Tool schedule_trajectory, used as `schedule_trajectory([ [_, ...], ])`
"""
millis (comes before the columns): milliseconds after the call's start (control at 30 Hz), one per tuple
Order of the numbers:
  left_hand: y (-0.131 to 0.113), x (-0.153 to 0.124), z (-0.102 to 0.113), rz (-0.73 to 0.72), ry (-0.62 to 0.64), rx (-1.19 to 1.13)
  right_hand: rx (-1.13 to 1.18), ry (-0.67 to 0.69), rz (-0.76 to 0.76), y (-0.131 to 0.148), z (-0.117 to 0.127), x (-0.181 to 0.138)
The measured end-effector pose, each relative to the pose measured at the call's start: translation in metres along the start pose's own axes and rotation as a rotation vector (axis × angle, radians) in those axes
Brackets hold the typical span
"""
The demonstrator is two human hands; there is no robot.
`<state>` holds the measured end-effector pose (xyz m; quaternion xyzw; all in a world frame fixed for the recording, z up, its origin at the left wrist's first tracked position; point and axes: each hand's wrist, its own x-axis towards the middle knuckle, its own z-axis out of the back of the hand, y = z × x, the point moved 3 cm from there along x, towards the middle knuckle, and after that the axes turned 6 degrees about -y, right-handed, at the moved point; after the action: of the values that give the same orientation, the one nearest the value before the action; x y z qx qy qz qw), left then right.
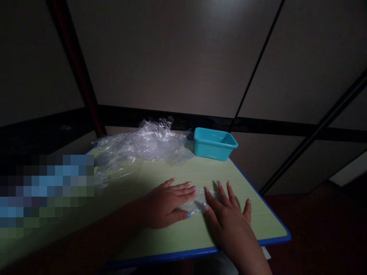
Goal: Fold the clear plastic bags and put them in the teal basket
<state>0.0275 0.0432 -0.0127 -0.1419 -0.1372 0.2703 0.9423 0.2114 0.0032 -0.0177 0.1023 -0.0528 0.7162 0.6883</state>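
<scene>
A small piece of clear plastic film, perhaps a bag (197, 206), lies flat on the pale green table top (160, 244). My left hand (164, 202) rests palm down on its left side, fingers stretched out to the right. Over its right side, my right hand (229, 217) is spread with the fingers apart. Both hands partly cover the plastic, so its full outline is hidden. Neither hand grips anything.
A crumpled heap of clear plastic (151, 141) covers the back left of the table. Right of it stands a turquoise plastic basket (213, 149) at the far edge. Blue edging (275, 241) rims the table. Panelled doors (172, 57) rise close behind. A blurred-out patch hides the left side.
</scene>
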Motion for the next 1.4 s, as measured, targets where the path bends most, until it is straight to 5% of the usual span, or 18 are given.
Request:
schedule_trajectory([
  [800,0.001,0.000,0.000,-0.028,-0.020,-0.003,-0.020,0.011,-0.084,-0.045,-0.003,-0.004],
  [1033,0.002,0.000,-0.001,-0.020,-0.018,-0.004,-0.047,-0.173,-0.094,-0.061,0.010,-0.021],
  [1100,0.003,0.000,-0.002,-0.024,-0.023,-0.002,-0.006,-0.114,-0.022,-0.049,0.014,-0.026],
  [1267,0.004,0.000,-0.006,-0.031,-0.039,0.032,0.192,0.274,0.309,0.008,0.016,-0.033],
  [1400,0.003,0.000,-0.005,-0.023,-0.031,0.047,0.233,0.338,0.307,0.028,0.016,-0.029],
])
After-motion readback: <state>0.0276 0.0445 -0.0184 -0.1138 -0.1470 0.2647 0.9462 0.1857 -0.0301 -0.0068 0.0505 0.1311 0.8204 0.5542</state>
